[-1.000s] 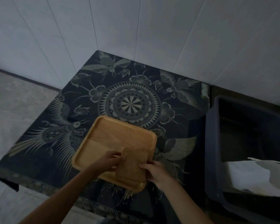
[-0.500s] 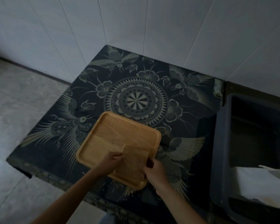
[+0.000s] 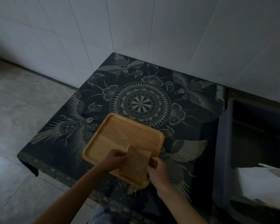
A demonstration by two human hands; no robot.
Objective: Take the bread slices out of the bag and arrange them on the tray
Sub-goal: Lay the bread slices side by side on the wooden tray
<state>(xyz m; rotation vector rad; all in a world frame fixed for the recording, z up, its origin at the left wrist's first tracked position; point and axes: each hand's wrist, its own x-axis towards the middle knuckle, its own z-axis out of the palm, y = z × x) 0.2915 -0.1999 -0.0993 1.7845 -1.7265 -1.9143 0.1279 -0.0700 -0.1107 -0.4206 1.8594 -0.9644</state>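
A square wooden tray (image 3: 120, 135) lies on a dark patterned tablecloth (image 3: 142, 104). A brown bread slice (image 3: 136, 164) sits at the tray's near right corner. My left hand (image 3: 113, 160) grips the slice's left edge and my right hand (image 3: 157, 170) grips its right edge. Whether one slice or a small stack is held cannot be told in the dim light. A white bag (image 3: 262, 183) lies in a dark bin at the right.
The dark plastic bin (image 3: 223, 143) stands right beside the table's right edge. White tiled walls meet behind the table. Crumbs (image 3: 120, 183) are scattered on the cloth near the tray's front edge. Grey floor stretches to the left.
The view has shifted, so the table sits further right and lower in the frame. Both hands stay on the bread at the tray's near right corner.
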